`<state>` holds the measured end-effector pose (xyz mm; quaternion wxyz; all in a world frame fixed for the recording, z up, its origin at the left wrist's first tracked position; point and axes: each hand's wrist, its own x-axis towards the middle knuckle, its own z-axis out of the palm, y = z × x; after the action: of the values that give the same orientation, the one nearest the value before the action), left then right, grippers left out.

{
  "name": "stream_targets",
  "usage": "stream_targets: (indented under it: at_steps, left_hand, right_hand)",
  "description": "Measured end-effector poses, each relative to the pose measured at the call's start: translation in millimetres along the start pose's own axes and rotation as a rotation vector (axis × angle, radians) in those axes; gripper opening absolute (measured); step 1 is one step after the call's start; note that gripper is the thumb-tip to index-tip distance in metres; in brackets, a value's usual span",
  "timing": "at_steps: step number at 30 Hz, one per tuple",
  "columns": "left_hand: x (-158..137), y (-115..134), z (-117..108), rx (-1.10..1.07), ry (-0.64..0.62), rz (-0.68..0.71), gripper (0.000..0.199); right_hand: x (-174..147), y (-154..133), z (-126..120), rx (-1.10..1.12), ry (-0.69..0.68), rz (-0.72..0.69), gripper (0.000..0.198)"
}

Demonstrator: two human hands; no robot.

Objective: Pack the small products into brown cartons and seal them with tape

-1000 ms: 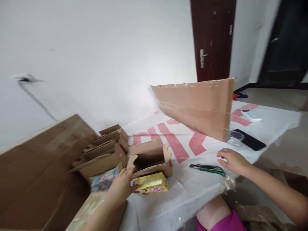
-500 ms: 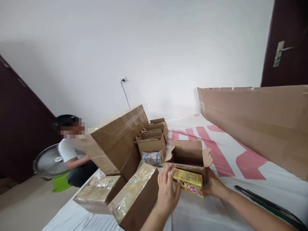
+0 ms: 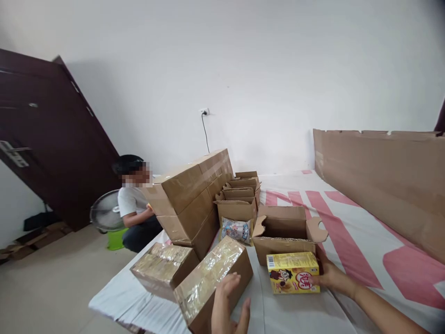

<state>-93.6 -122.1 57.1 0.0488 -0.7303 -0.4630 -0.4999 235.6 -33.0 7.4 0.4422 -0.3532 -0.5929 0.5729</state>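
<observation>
Yellow cardboard fills the right hand's [image 3: 330,277] grip: its fingers [image 3: 318,280] close on the right end of a small yellow snack box [image 3: 293,272], which stands on its long edge on the white and pink cloth of the desk [image 3: 347,241], printed cartoon face toward the camera. Just behind it sits an open brown carton [image 3: 287,232] with its flaps up. The left hand [image 3: 227,306] hangs at the bottom of the view with fingers [image 3: 225,285] spread and holding nothing, right beside a brown box wrapped in clear film [image 3: 212,283]; whether it touches the box cannot be told. A second wrapped box [image 3: 163,269] lies to the left. Further back, a crinkly snack packet [image 3: 236,229] leans at the foot of a row of open cartons [image 3: 239,195], next to a stack of taped shipping boxes [image 3: 191,195]. A long cardboard sheet [image 3: 382,181] stands on the right. Beyond the desk another person [image 3: 134,213] crouches by a fan [image 3: 104,213]
</observation>
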Motion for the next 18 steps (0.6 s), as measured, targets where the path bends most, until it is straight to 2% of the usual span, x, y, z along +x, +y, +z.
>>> stream_targets:
  at_steps: [2, 5, 6, 8, 10, 12, 15, 18]
  left_hand:
    - [18.7, 3.8, -7.4, 0.019, -0.036, -0.012, 0.04]
    - [58.4, 1.1, -21.5, 0.211, -0.158, -0.036, 0.049]
    - [73.3, -3.0, -26.7, 0.312, -0.263, -0.101, 0.059]
    - [100.1, -13.6, -35.7, 0.491, -0.556, -0.302, 0.095]
    - [116.7, -22.8, -42.2, 0.575, -0.839, -0.435, 0.118]
    - [120.6, -26.0, -48.3, 0.539, -1.019, -0.397, 0.118]
    - [114.4, -19.0, -61.0, 0.394, -1.158, -0.234, 0.111]
    - [118.1, -12.3, -72.6, 0.262, -1.285, -0.185, 0.112]
  right_hand:
    - [2.3, -1.0, 5.0, 0.009, -0.008, 0.033, 0.11]
    - [1.8, 2.0, 7.7, 0.007, 0.002, 0.023, 0.109]
    - [1.2, 3.7, 6.6, -0.026, 0.007, 0.01, 0.106]
    - [0.3, 7.4, 2.1, -0.127, 0.007, 0.0, 0.098]
    - [0.8, 11.4, -3.8, -0.195, 0.0, 0.021, 0.091]
    - [2.8, 15.3, -8.8, -0.181, -0.017, 0.043, 0.088]
    - [6.8, 20.2, -12.9, -0.161, -0.019, 0.036, 0.091]
    - [10.6, 23.0, -13.7, -0.192, 0.05, 0.024, 0.097]
